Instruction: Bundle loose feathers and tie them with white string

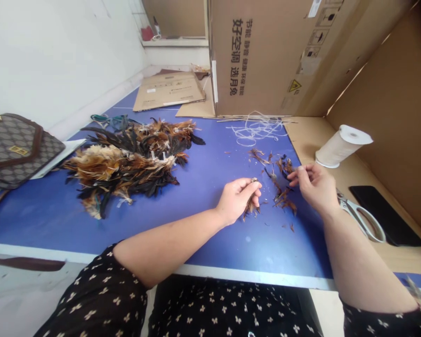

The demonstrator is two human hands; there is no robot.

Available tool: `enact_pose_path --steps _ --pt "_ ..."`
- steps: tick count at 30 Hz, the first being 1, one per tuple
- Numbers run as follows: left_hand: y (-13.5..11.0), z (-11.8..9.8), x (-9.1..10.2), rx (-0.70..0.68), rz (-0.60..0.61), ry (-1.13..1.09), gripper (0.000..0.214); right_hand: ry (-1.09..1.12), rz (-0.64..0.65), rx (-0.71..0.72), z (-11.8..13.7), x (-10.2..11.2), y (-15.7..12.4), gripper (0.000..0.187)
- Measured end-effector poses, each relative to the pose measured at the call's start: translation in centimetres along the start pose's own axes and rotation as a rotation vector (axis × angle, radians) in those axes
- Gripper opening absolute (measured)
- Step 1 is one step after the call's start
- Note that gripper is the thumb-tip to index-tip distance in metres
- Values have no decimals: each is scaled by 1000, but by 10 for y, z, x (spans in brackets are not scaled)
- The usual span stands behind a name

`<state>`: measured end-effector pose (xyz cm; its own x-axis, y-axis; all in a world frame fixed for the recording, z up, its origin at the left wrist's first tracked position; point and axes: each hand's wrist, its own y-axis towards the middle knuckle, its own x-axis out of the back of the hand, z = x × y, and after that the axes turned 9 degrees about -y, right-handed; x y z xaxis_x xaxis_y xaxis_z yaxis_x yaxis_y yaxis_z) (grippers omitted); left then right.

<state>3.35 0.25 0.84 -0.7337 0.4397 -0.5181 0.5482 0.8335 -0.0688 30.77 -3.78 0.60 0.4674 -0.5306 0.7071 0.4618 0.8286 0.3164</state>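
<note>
My left hand (239,197) is closed round a small bunch of brown feathers (251,208), whose tips hang below the fingers above the blue table. To its right, my right hand (313,185) reaches over the edge of a scatter of loose dark brown feathers (279,185). Its thumb and fingers are bent toward each other at a dark feather clump (285,166); whether they pinch a feather I cannot make out. At the left lies a big heap of brown, tan and black feathers (126,161), with small white tags on some bundles.
Tangled white string (256,128) lies behind the loose feathers. On cardboard at the right are a white spool (344,146), scissors (363,217) and a black phone (386,215). A patterned handbag (17,145) stands far left. Large cardboard boxes (263,61) wall the back.
</note>
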Motion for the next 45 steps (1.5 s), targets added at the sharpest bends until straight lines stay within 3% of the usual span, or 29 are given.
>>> enact_pose_path --steps 6,9,12,14,19,23,27,33,36,41,43,45 --pt "0 1 0 17 57 -77 47 252 35 128 43 -23 -32 44" --pt "0 2 1 28 56 -81 46 146 32 303 51 -20 -37 34" --pt "1 3 3 35 64 -91 45 -270 -147 396 28 -1 -20 24" --pt "2 4 4 39 70 -90 43 -513 -232 315 0 17 -1 27" --pt "3 6 4 56 77 -81 37 -683 -287 122 -61 47 29 21" --pt "3 5 3 55 82 -86 33 -711 -231 70 -73 44 32 13" --pt "3 4 2 55 79 -91 27 -679 -275 53 -60 43 33 15" --pt "5 5 2 45 63 -50 29 -465 -445 111 -14 34 11 26" --pt "5 3 2 -20 37 -35 32 -319 -395 253 9 19 -8 26" --pt "2 -7 -4 -284 -50 -38 34 -297 -231 579 34 4 -24 12" --pt "0 -10 -7 -275 -43 -32 34 -295 -201 661 40 1 -26 11" --pt "-1 -9 -8 -179 -20 -15 35 -298 -184 762 45 -2 -29 14"
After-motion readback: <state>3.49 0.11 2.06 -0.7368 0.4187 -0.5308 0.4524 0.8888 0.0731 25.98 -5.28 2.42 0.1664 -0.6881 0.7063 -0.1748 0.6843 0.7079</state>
